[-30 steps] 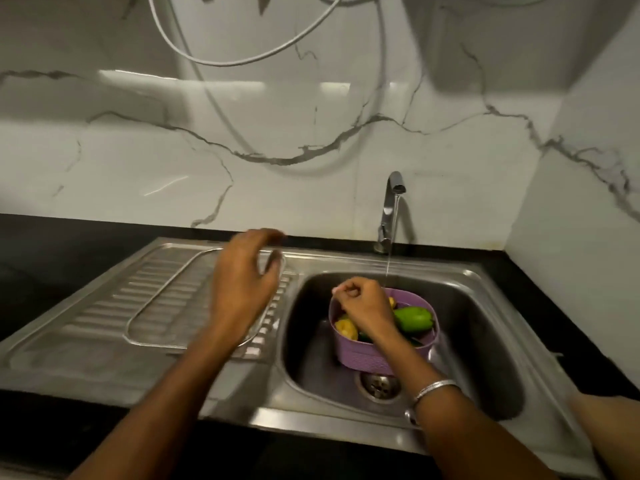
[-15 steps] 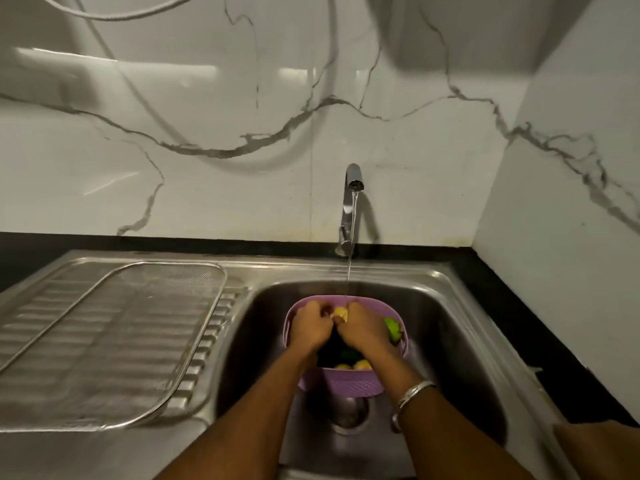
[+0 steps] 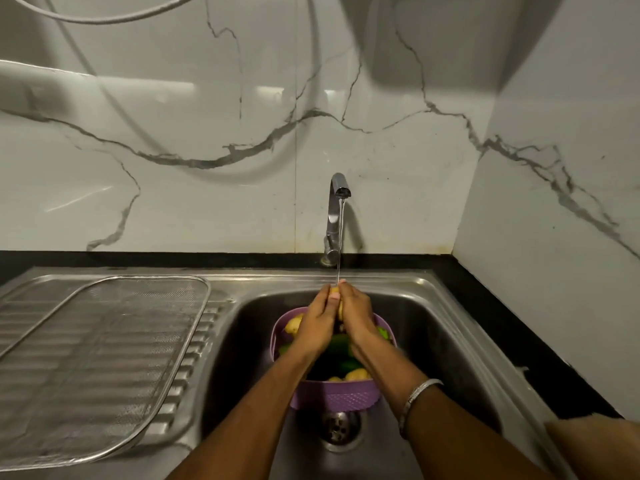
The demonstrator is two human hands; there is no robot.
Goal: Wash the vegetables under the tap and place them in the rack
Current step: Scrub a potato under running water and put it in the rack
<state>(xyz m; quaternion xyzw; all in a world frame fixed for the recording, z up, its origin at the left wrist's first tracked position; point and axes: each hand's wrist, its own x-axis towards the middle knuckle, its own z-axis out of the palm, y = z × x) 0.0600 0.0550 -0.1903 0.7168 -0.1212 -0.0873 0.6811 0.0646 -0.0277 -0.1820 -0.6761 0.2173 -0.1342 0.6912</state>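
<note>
A purple basket (image 3: 332, 396) stands in the steel sink (image 3: 433, 341) over the drain, holding yellow potatoes (image 3: 356, 374) and green vegetables (image 3: 341, 342). My left hand (image 3: 317, 323) and my right hand (image 3: 356, 315) are pressed together above the basket, holding a small yellowish vegetable (image 3: 335, 290) between them. A thin stream of water from the tap (image 3: 334, 216) falls onto it at my fingertips. The wire mesh rack (image 3: 104, 358) lies on the draining board to the left with nothing in it.
A black counter (image 3: 485, 306) runs behind and right of the sink, against a marble wall. The drain (image 3: 341, 427) shows in front of the basket. A white hose (image 3: 86, 19) hangs across the wall at upper left.
My left hand came from above the rack to join the right at the basket. Both hands then lifted a yellowish vegetable up under the water stream.
</note>
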